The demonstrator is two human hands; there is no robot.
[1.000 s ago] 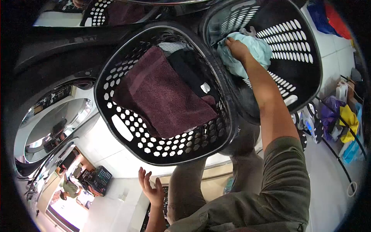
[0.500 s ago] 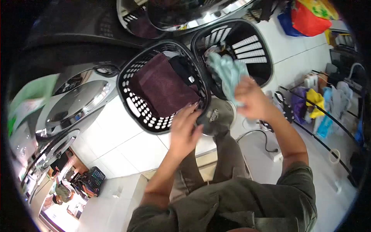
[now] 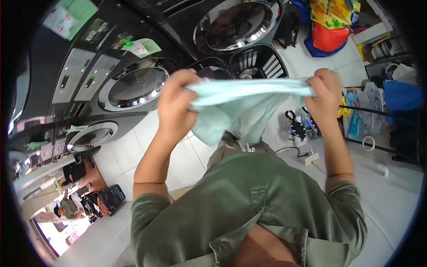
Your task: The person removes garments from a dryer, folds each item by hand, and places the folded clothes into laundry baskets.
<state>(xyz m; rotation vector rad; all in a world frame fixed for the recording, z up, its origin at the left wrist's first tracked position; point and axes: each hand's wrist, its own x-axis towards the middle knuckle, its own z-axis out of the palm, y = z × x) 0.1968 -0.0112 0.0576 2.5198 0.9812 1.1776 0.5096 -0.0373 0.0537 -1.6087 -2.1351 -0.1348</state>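
Note:
A pale mint-green cloth is stretched between my two hands at chest height, its lower part hanging down and blurred. My left hand is closed round one end of its top edge. The other end is gripped by my right hand. Beyond the cloth, a black laundry basket holds a few crumpled items. Beside it, a second black basket is partly hidden by the cloth and my left hand.
Front-loading machines line the left and far side. Colourful bags lie on the floor at the upper right. Sandals, a power strip and a black rack are to the right. Another person is far off at lower left.
The mint-green cloth has come out of the right basket, up towards me, and is now spread out. My left hand has left the other basket's rim and taken hold of the cloth.

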